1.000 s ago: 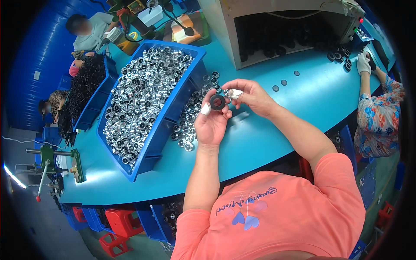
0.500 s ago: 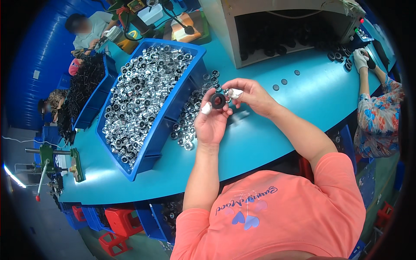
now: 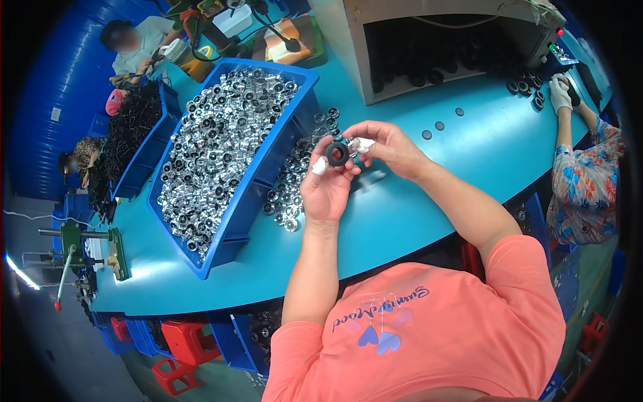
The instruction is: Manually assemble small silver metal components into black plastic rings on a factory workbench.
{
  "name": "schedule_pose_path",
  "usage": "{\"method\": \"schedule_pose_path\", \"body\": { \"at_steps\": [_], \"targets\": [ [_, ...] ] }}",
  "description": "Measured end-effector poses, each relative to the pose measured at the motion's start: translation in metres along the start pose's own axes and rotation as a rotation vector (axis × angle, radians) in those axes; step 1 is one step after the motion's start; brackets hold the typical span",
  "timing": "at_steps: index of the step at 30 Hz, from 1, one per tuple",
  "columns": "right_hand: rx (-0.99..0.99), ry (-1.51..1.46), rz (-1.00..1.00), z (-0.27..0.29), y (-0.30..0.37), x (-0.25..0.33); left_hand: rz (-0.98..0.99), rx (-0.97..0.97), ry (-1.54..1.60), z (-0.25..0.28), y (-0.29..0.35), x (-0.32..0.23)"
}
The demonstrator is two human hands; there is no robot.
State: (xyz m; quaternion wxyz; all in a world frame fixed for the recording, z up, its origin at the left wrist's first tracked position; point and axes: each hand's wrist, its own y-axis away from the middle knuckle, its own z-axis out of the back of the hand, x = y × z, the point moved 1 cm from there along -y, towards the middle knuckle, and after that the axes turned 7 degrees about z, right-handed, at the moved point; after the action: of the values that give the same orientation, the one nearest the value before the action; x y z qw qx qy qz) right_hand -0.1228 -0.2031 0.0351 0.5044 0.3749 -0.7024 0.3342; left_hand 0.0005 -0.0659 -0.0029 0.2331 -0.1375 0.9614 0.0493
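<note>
My left hand [image 3: 327, 191] holds up a black ring [image 3: 337, 164] between thumb and fingers, its round hole facing me. White wrapping covers the left thumb tip. Against the ring's upper right side, my right hand [image 3: 396, 153] is closed in a pinch, with white wrapping on a fingertip. A small shiny metal part [image 3: 351, 142] shows at those fingertips, mostly hidden. Just left of the hands, loose shiny metal parts [image 3: 291, 194] lie on the blue-green table [image 3: 402, 194]. Beside them, a large blue bin [image 3: 228, 248] is heaped with the same kind of parts.
Three small dark discs [image 3: 439, 126] lie beyond my right hand. A white-framed box [image 3: 365, 60] with a dark opening stands at the back. At the right a co-worker's gloved hand [image 3: 560, 94] is near black rings [image 3: 522, 87]. A green lever press [image 3: 74, 244] stands far left.
Both hands stay almost in place, with the ring tilted very slightly. The co-worker's gloved hand at the right has shifted a little.
</note>
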Motion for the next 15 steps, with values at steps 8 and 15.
{"method": "schedule_pose_path", "body": {
  "at_steps": [8,15],
  "targets": [
    [-0.012,0.008,0.013,0.0012,-0.0005,-0.0010,0.012,-0.015,0.002,-0.0020,0.0003,-0.0014],
    [-0.001,0.006,0.016,0.0009,-0.0001,-0.0008,0.027,0.006,0.055,0.0005,-0.0001,-0.0015]
  ]
}}
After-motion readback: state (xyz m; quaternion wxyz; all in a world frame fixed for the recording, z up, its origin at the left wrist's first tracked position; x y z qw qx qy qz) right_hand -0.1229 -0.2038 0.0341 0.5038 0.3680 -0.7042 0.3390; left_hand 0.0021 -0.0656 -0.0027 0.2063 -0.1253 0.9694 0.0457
